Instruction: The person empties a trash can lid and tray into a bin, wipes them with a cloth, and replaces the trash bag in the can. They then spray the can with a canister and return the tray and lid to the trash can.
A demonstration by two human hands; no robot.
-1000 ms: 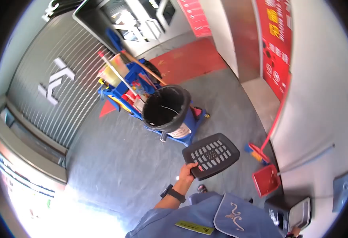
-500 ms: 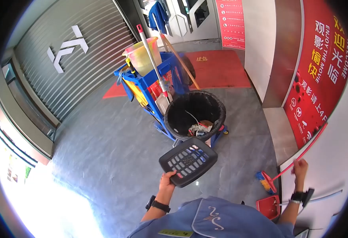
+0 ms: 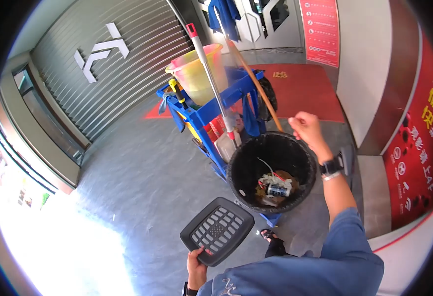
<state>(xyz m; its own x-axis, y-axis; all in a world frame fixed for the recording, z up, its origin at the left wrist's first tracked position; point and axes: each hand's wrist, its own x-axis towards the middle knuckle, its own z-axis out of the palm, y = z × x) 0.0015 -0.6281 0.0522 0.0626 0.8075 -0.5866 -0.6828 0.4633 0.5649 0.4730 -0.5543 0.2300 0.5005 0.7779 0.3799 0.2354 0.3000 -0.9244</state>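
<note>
My left hand [image 3: 195, 266] grips the near corner of a black slotted plastic tray [image 3: 216, 203], tilted over the floor. My right hand [image 3: 307, 129] is raised above the far right rim of a black trash bin [image 3: 237, 190], fingers curled in. Anything inside that fist is hidden or too small to name. Down in the bin lie a crumpled can [image 3: 278, 190], pale scraps and other litter. The tray stays apart from the bin, to its lower left.
Behind the bin stands a blue cleaning cart [image 3: 201, 117] with a yellowish bucket [image 3: 201, 74] and several upright poles. A red mat [image 3: 305, 96] lies beyond it. At right are a wall corner [image 3: 364, 74] and a red handle [image 3: 406, 230].
My right hand has left the red broom handle and swung up and left over the bin. The tray has moved down and left in view. My view has turned right.
</note>
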